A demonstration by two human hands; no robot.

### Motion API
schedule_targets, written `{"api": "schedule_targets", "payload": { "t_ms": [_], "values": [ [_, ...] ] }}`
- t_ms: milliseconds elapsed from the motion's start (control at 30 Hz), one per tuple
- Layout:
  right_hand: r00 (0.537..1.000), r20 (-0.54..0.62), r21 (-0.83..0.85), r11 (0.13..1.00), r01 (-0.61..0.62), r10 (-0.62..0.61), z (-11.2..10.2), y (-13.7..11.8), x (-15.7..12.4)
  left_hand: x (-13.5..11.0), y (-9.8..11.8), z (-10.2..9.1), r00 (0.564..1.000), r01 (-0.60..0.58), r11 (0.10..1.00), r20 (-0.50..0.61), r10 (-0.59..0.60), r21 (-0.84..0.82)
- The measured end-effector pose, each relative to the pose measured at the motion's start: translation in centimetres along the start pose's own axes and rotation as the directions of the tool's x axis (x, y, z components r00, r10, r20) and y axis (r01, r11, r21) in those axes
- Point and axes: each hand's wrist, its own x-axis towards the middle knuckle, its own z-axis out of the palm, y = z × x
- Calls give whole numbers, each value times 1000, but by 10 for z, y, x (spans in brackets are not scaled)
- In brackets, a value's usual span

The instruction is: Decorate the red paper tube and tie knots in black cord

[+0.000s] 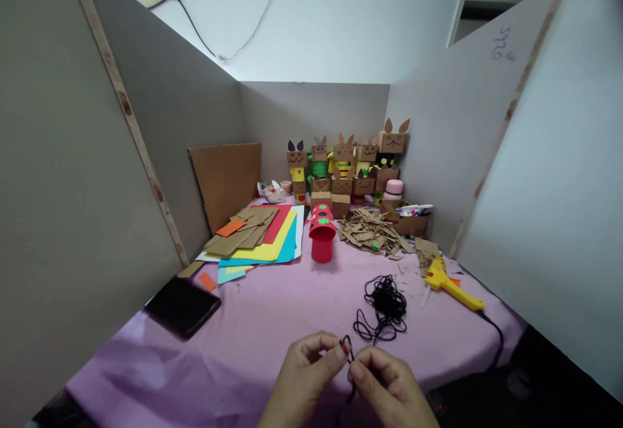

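Near the front edge of the table, my left hand pinches a thin black cord between thumb and forefinger. Close beside it, my right hand pinches the same cord a little lower. A small loop stands up between the fingertips, and a short end hangs below them. Just beyond my right hand lies a tangled pile of the black cord. Farther back is a red cylinder with a second red piece on it, dotted with green and black shapes.
A yellow glue gun with its cable lies at right. Cardboard scraps and a pen box are behind it. Coloured sheets and a black tablet-like slab lie at left. Several cardboard animal figures stand at the back between grey partitions.
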Motion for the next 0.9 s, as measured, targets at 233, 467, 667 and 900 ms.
{"api": "schedule_targets", "payload": {
  "t_ms": [233, 467, 667, 900],
  "values": [
    [998, -46, -9, 999, 37, -38, 2, 0, -1, -3, 3, -2, 991, -125, 981, -24, 130, 150],
    [989, -88, 80, 989, 125, -117, 1, 3, 3, -6, 7, 1, 973, -229, 953, 25, 228, 198],
    [983, -164, 71, 993, 97, -84, -1, -3, 2, -4, 3, 0, 979, -197, 974, -21, 201, 114],
    [994, 38, 2, 995, 105, -105, -2, -1, 2, -4, 1, 8, 993, -113, 990, 31, 116, -83]
  ]
}}
